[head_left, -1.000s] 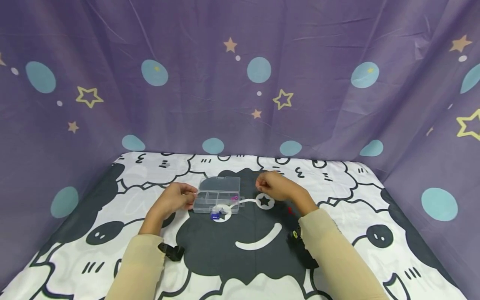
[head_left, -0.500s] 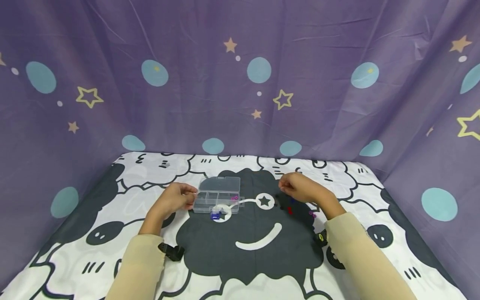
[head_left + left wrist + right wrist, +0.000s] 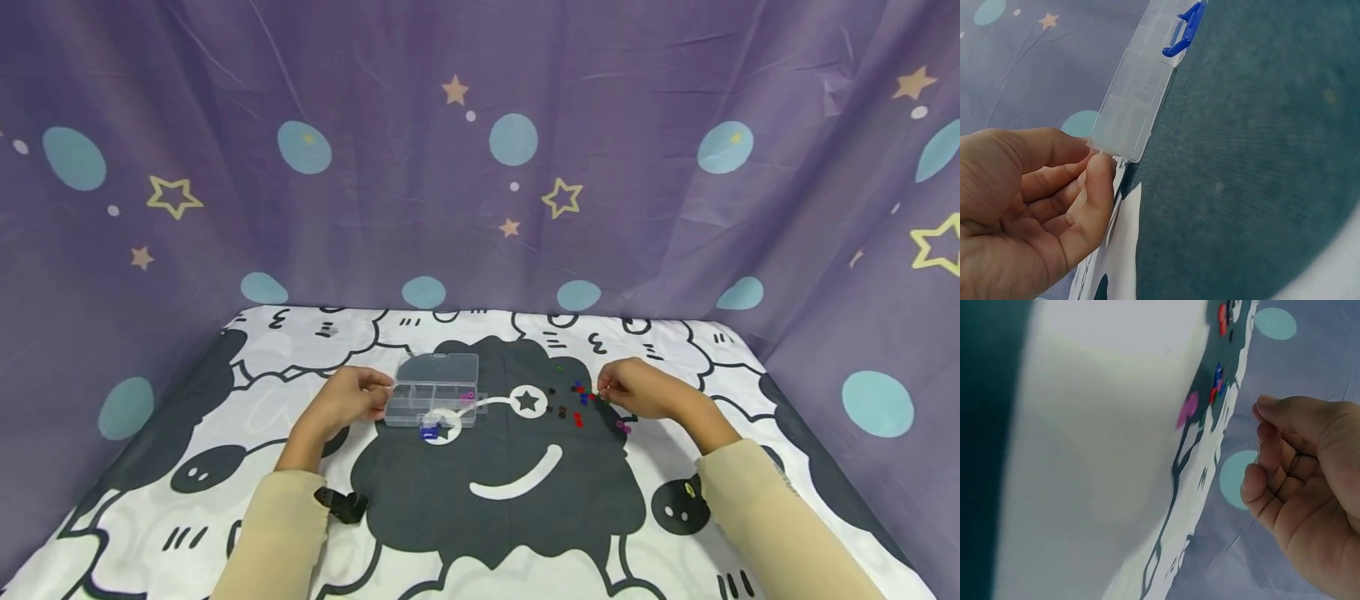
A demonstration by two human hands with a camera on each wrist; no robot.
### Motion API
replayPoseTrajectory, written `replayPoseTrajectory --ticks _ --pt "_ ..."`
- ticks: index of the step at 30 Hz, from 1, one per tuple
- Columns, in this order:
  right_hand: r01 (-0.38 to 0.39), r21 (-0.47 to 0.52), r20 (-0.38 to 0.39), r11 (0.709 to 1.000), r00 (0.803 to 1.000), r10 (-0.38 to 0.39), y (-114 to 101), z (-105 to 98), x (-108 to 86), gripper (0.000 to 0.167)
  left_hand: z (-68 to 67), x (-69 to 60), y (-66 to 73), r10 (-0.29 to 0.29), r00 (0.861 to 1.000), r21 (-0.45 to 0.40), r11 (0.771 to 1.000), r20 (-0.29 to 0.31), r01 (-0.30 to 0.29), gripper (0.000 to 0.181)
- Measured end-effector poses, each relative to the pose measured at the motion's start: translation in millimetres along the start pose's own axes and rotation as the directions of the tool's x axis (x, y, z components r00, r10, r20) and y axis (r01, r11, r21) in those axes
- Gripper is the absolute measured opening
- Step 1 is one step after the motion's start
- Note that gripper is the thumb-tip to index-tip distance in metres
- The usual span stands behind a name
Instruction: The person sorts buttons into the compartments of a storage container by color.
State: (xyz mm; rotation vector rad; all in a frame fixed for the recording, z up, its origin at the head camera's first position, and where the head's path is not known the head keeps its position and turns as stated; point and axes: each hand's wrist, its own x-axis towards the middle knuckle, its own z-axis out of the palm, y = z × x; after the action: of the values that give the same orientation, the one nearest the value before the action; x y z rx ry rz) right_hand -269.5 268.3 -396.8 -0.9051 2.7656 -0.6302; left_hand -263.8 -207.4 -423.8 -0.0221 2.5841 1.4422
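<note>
- Fingers of a person's left hand pinch the left end of a clear plastic box between thumb and fingertips; a tug or twist there could skid or tip it, since only that end is held.
- Fingers of the right hand curl toward the thumb beside a scatter of small pieces; whether anything sits between the tips cannot be told. A weak pinch could send a piece slipping away.
- Just beyond those fingertips, red pieces and blue pieces lie close together, where a careless pinch might take two colours or nudge one aside.
- Pink pieces lie just below the right hand, placed where a dropping wrist or sleeve could brush them away.
- Dark pieces and a green piece lie on the dark print of the cloth covering the surface, the dark ones easily overlooked for want of contrast.
- To the left, the box stands with its lid back and blue clasp toward the person; a bump could swing the lid over, and a jolt could shift the pink pair in the right rear compartment.
</note>
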Motion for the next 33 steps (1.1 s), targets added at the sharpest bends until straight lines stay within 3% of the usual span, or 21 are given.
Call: replayPoseTrajectory --ticks 13,17,26,33 --pt "0.036 -0.008 0.028 0.999 0.999 -0.036 13.6 2.4 -34.0 0.012 0.0 -0.6 -0.6 -0.001 1.0 -0.009 1.0 0.003 0.001 0.026" --pt "0.053 -0.013 0.041 0.998 0.998 -0.053 15.9 1.6 -39.2 0.011 -0.3 0.6 -1.4 -0.007 1.0 -0.011 1.0 -0.001 0.007 0.026" --pt "0.006 0.006 0.1 1.0 0.995 -0.007 18.4 2.6 -47.5 0.01 -0.4 0.3 -1.9 -0.01 1.0 -0.014 1.0 0.002 0.01 0.026" --pt "0.04 0.012 0.096 0.999 0.995 -0.041 19.4 3.8 -47.1 0.007 -0.1 -0.1 -1.5 -0.004 1.0 -0.012 1.0 -0.003 0.004 0.026"
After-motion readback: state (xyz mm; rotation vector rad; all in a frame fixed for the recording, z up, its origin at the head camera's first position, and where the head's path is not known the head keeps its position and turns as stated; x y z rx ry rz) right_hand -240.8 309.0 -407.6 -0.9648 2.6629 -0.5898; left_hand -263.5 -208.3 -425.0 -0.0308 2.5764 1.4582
